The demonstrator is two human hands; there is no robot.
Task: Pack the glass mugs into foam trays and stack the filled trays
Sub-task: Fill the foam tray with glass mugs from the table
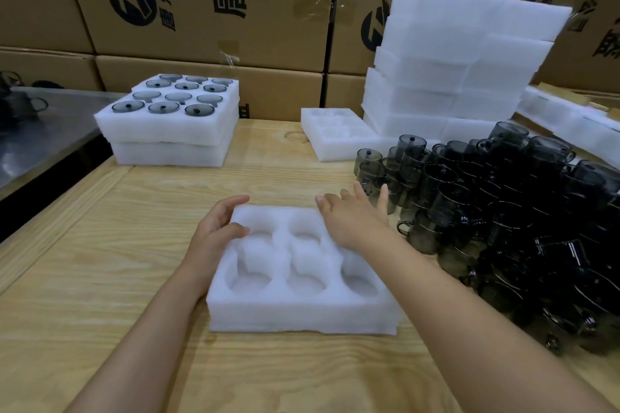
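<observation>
An empty white foam tray (302, 308) with several round pockets lies on the wooden table in front of me. My left hand (218, 228) grips its far left corner, thumb on top and fingers curled over the edge. My right hand (355, 214) hovers over the tray's far right corner with straight, spread fingers that reach toward the pile of smoky glass mugs (496, 221) at the right. At the back left, a filled foam tray (167, 124) with several mugs sits on top of another tray (161, 154).
One more empty tray (332, 141) lies at the back centre. A tall stack of foam trays (463, 57) stands behind the mugs. Cardboard boxes (208, 10) wall the rear. A metal surface (43, 131) adjoins the table's left edge.
</observation>
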